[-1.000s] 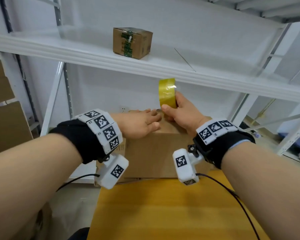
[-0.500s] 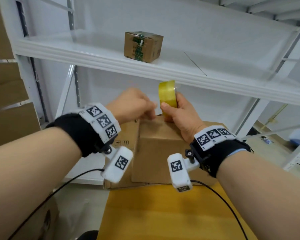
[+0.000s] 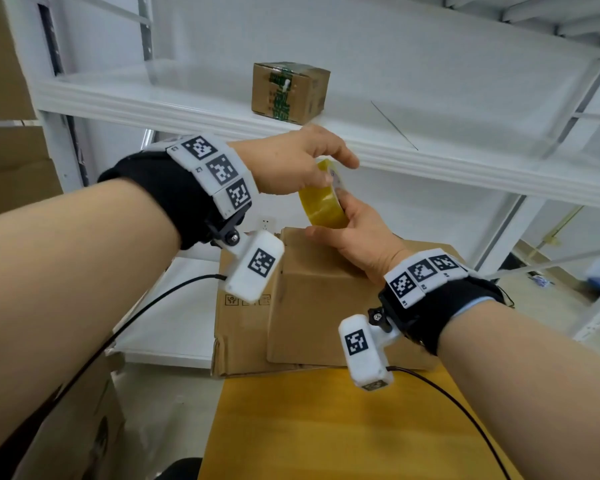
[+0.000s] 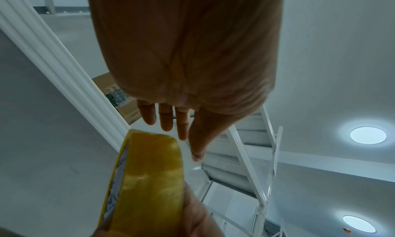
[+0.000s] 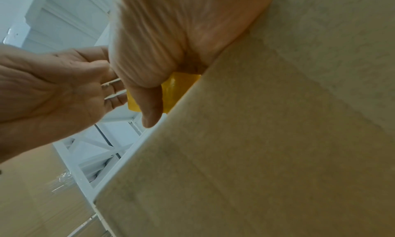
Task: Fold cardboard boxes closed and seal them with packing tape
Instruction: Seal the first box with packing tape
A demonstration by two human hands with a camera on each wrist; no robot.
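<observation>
My right hand (image 3: 355, 233) grips a yellow roll of packing tape (image 3: 321, 202) just above the top of a closed brown cardboard box (image 3: 326, 292). The roll is tilted to the left. My left hand (image 3: 326, 161) hovers over the top of the roll with fingers (image 4: 166, 120) stretched out and nothing in its grasp. In the left wrist view the tape roll (image 4: 149, 176) sits below those fingers. In the right wrist view my thumb (image 5: 150, 108) lies across the tape (image 5: 179, 87), beside the box wall (image 5: 278, 139).
The box stands at the far end of a yellow table (image 3: 326, 427). Flattened cardboard (image 3: 243, 313) leans behind it. A small taped box (image 3: 290, 90) sits on the white shelf (image 3: 465, 161) above. More cardboard boxes (image 3: 11, 168) are stacked at the left.
My left hand has lifted off the box top and risen over the tape roll, with its fingers straightened. My right hand has raised and tilted the roll slightly.
</observation>
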